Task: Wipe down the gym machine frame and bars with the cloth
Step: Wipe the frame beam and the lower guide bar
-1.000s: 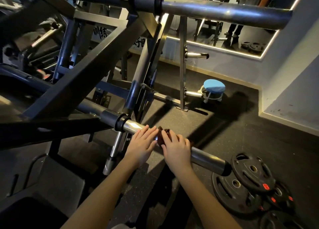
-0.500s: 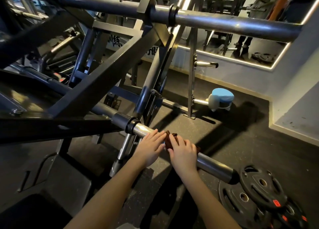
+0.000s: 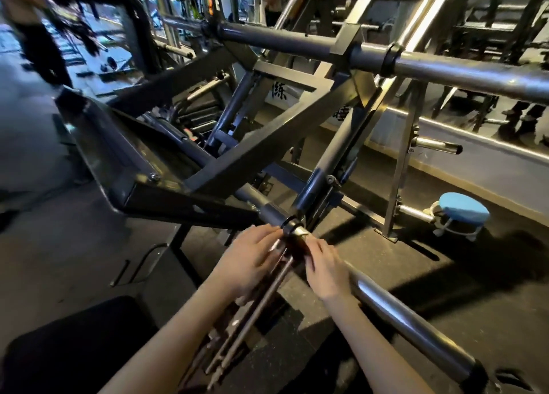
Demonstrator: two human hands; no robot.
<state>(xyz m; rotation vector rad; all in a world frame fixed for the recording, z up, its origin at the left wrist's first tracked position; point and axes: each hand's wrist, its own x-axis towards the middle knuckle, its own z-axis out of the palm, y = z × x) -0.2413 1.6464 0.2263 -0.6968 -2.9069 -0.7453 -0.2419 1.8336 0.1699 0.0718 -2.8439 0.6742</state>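
Wiping down a plate-loaded machine, and here are my worries, left to right.

The big foot plate (image 3: 114, 148) hangs off to my left with a hard corner near my forearm. If I lean in to reach further, I could knock my arm on it.

My left hand (image 3: 248, 260) lies with its fingers fairly straight, touching the bar by the cloth and not gripping anything. It's right over a pair of thin rods (image 3: 249, 325) that run down towards me. If that hand slips, my fingers could jam between the rods and the bar.

The cloth (image 3: 297, 249), a small dark one, is bunched on the bar just below the collar (image 3: 289, 226). That collar is the tricky bit. The cloth could snag on its edge, or I could skip the grime in the groove because the wad is too thick to get in.

My right hand (image 3: 325, 272) has its fingers curled over the cloth, clamping it to the chrome sleeve (image 3: 401, 316). The chrome looks slick, so pushing hard along it could make my hand shoot off the cloth.

There's a blue stool (image 3: 463, 211) well off to the right, so it's no bother. It's all a bit blurry, so exact finger contact is my best guess.
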